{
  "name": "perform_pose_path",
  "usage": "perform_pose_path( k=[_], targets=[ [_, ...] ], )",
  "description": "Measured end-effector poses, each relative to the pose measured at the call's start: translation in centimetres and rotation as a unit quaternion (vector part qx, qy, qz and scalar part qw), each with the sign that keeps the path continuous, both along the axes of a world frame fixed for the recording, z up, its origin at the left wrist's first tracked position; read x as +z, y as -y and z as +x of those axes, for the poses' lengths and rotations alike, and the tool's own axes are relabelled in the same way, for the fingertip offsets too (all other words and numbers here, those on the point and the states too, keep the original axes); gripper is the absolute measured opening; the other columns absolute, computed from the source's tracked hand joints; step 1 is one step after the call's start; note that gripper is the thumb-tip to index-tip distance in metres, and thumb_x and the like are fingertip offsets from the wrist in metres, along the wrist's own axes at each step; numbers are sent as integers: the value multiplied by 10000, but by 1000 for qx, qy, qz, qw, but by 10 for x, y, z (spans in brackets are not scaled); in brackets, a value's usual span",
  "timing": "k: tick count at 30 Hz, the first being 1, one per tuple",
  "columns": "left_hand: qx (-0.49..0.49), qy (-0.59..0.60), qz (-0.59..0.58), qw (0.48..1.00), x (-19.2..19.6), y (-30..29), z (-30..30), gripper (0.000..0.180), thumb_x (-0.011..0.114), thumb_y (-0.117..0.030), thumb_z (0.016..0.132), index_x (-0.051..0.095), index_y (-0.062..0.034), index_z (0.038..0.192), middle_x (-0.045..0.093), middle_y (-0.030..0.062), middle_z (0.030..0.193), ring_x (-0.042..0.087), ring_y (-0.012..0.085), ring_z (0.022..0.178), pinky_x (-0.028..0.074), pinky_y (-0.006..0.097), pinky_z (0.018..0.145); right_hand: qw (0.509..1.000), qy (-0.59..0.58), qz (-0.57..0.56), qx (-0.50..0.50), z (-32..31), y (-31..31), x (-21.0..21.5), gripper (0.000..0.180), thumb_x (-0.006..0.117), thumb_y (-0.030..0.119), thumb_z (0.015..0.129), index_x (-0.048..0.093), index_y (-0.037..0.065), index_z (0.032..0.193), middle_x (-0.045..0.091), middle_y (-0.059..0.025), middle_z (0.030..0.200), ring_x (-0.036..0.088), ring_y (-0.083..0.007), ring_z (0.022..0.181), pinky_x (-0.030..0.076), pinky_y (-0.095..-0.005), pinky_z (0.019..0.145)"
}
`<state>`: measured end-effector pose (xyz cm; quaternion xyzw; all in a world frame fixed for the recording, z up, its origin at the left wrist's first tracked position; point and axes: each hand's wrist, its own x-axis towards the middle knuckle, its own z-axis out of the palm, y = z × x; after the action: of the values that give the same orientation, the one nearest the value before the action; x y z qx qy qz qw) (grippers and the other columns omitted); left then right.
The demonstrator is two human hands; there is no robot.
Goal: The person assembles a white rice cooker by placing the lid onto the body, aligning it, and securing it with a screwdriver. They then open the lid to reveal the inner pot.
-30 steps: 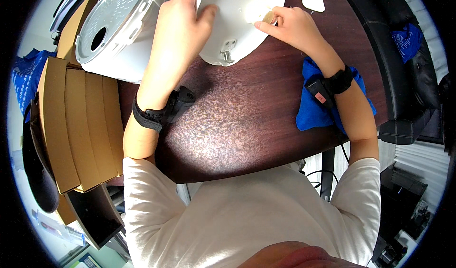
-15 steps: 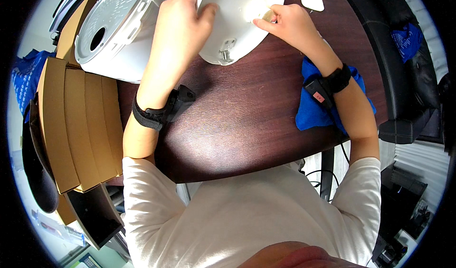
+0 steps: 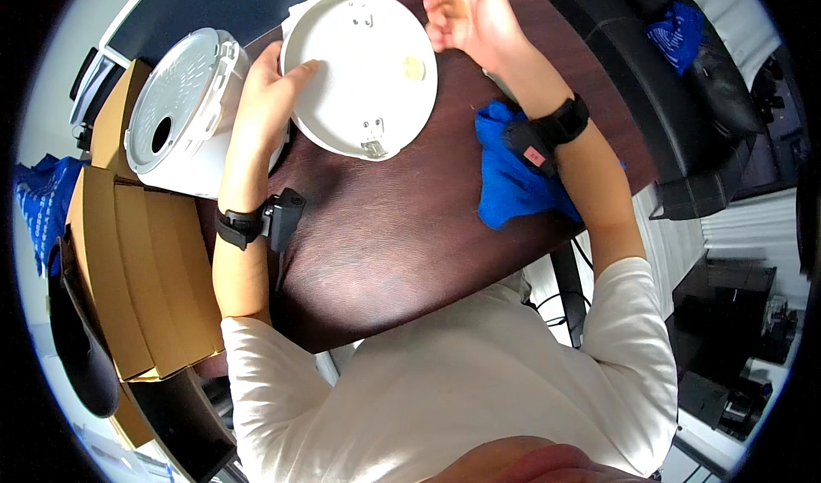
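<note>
A white round lid (image 3: 359,81) lies tilted on the dark brown table (image 3: 393,243), its flat inner face up, with small clips at the top and bottom. My left hand (image 3: 269,98) grips its left rim, thumb resting on the face. A small round tan spot (image 3: 414,68) sits on the lid's right side. My right hand (image 3: 470,21) hovers just right of the lid, fingers spread and holding nothing. Both wrists wear black bands.
A white round cooker body (image 3: 175,119) with a hole in its top stands left of the lid. Flat cardboard boxes (image 3: 120,260) are stacked at the far left. A blue cloth (image 3: 513,179) lies under my right forearm. A black chair (image 3: 684,81) stands at the right.
My right hand has lifted off the lid's right rim and opened; the tan spot stays on the lid. My left hand still holds the lid. The view has shifted.
</note>
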<state>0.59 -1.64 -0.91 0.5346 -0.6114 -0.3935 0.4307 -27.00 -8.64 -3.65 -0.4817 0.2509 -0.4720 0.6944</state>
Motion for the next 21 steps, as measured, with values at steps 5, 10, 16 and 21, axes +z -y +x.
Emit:
perform_pose_path(
  k=[5,10,16,21],
  targets=[
    [-25,-74,95,992,-18,1,-2,517,671,-111,892,461,113,1308,661,227,1092,692,233,934,563,307,797,956,259,140,0,-2,-2,28,657,290,603,1008,570,32,841,534,-89,718,541,-251,740,448,-363,700],
    [6,-42,109,993,-35,0,1,608,703,-172,877,428,119,1335,653,246,1108,677,267,989,544,331,864,913,377,139,-76,19,-10,50,656,260,561,1021,575,8,860,552,-112,766,552,-269,788,468,-391,751],
    [7,109,66,992,-49,-4,6,718,692,-273,878,395,172,1356,608,320,1228,639,342,1129,500,359,969,867,473,131,-88,33,-23,67,742,244,605,1001,577,-58,999,572,-237,1082,537,-373,1129,420,-517,1032],
    [48,287,-86,953,-36,-23,-1,822,734,-344,851,373,151,1399,536,361,1310,577,404,1213,458,400,1037,857,488,123,-111,41,-28,71,759,271,652,976,535,-32,1172,496,-251,1295,436,-378,1287,334,-551,1112]
  ],
)
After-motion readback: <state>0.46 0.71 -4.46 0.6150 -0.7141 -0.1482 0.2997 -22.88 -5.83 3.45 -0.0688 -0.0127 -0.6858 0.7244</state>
